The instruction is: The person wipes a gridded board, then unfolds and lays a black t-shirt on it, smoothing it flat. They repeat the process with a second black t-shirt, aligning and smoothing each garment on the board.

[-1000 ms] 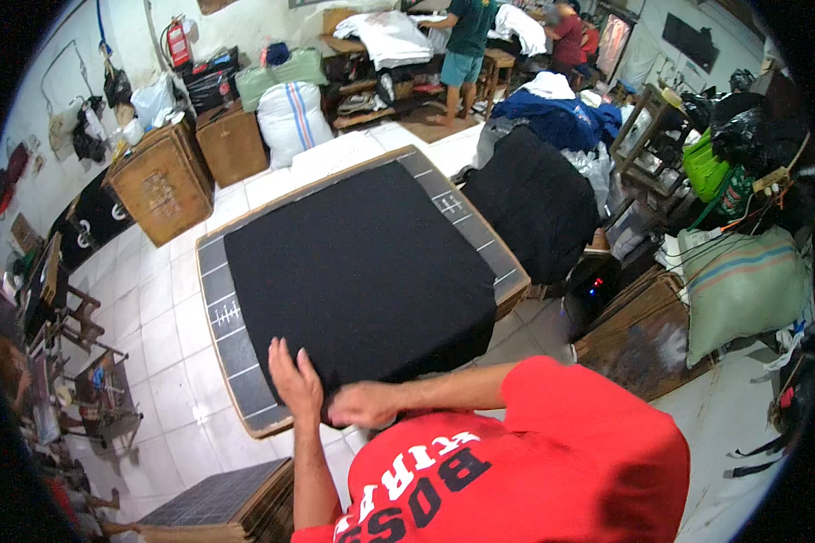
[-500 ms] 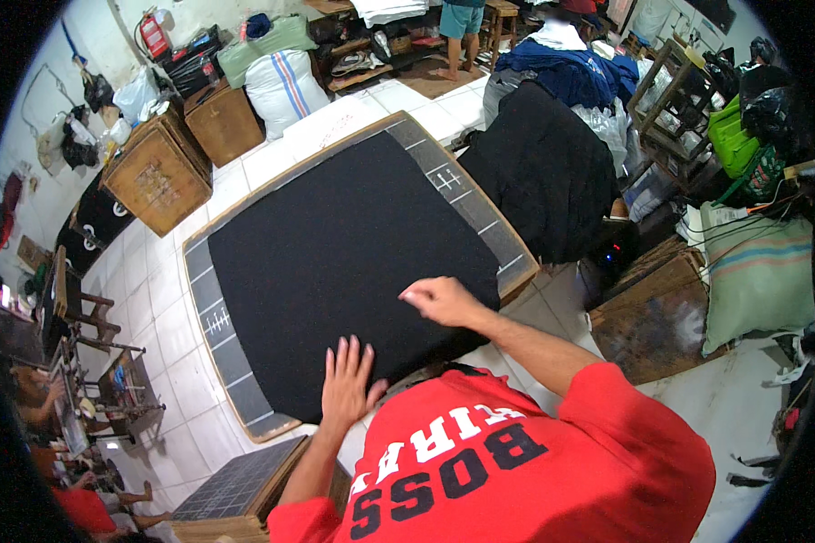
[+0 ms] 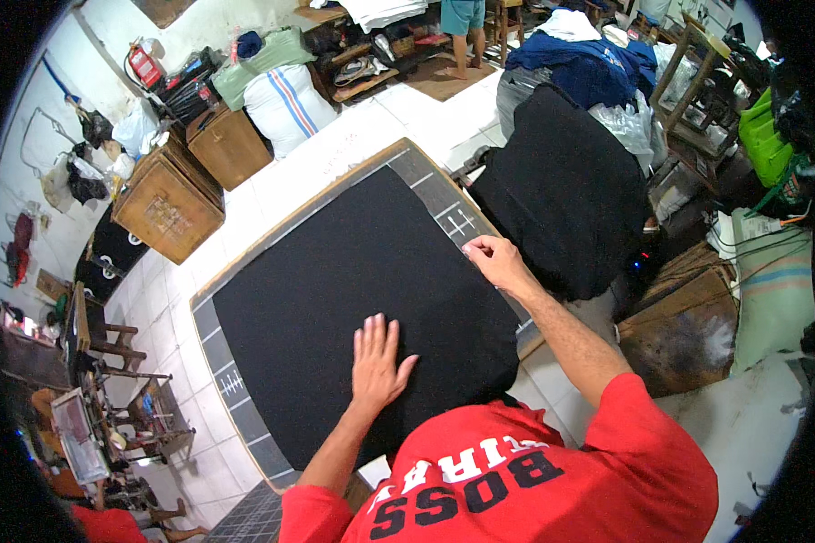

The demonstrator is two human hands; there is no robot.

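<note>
A black cloth (image 3: 335, 271) lies spread over a grey board (image 3: 210, 319) with white chalk marks and a wooden rim. My left hand (image 3: 378, 366) rests flat on the cloth, fingers stretched out and thumb apart. At the cloth's right edge, beside a chalk mark on the board, my right hand (image 3: 498, 262) has its thumb and fingertips pinched together on the edge of the cloth. The cloth's near side is partly hidden by my body and left forearm.
A heap of black fabric (image 3: 566, 195) stands just beyond the board's right side, with dark blue fabric (image 3: 580, 68) behind it. Wooden boards (image 3: 167, 204) and a white sack (image 3: 290, 101) stand far left. Another gridded board (image 3: 244, 518) is near left. People are at the far side and lower left.
My right hand has moved right and away from me, from above the cloth to its right edge. My left hand has slid farther up the cloth. The whole view has shifted slightly.
</note>
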